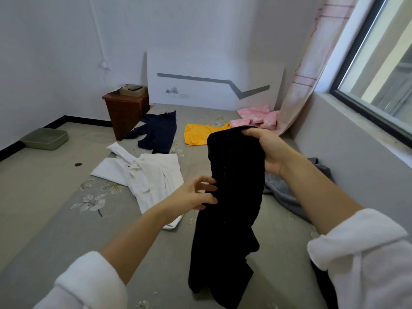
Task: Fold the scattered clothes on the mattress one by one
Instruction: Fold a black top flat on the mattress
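Note:
A long black garment (231, 197) hangs in the air over the grey flowered mattress (107, 219). My right hand (267, 150) grips its top edge and holds it up. My left hand (196, 194) touches the garment's left side at mid height, fingers spread and slightly bent. On the mattress lie a white shirt (151, 177), a navy garment (158, 132), a yellow garment (198, 134), a pink patterned garment (256, 118) and a grey garment (287, 195) partly hidden behind the black one.
A brown wooden nightstand (124, 110) with a box on it stands at the mattress's far left corner. A green basin (44, 138) sits on the floor at the left. A wall with a window ledge (356, 139) and a pink curtain (307, 70) bound the right side.

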